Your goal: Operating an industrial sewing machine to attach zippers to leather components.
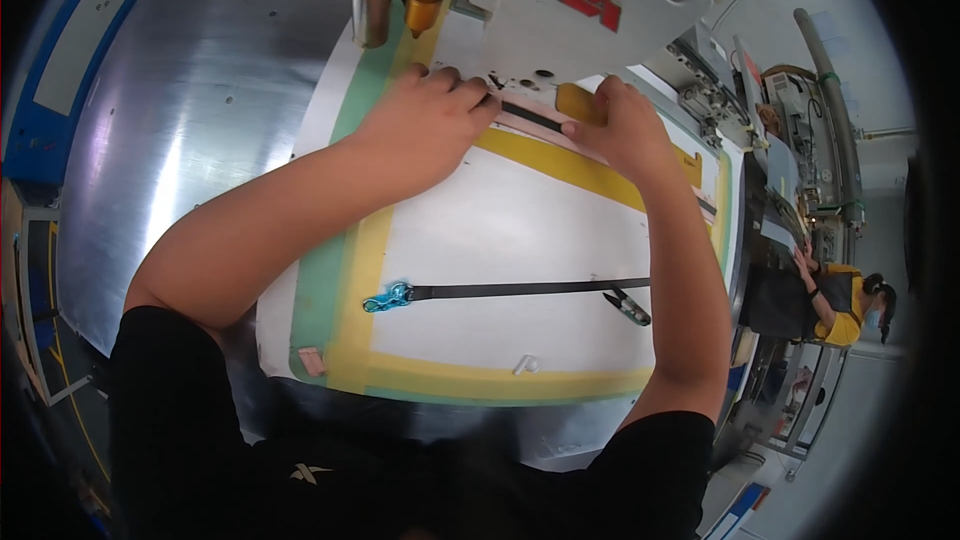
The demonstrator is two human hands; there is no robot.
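Beneath the machine head, a narrow black strap (530, 117) runs along a pale pink strip. My left hand (425, 130) has its fingers bent and pressed together at the strap's left end; the fingertips are partly hidden. My right hand (625, 130) grips a mustard-yellow block (578, 103), its thumb by the strap. A long yellow strip (560, 168) lies just nearer to me. Closer still, a second black strap (520, 290) with a shiny blue metal clip (387, 297) stretches across the white board, passing behind my right forearm. Small dark thread snips (628, 307) lie beside it.
The white machine head (590, 10) overhangs my hands, with a gold cylinder (426, 0) and a metal post (371, 0) at its left. Green and yellow tape (345, 340) edges the board on a metal table (230, 70). A person in yellow (845, 305) works at the right.
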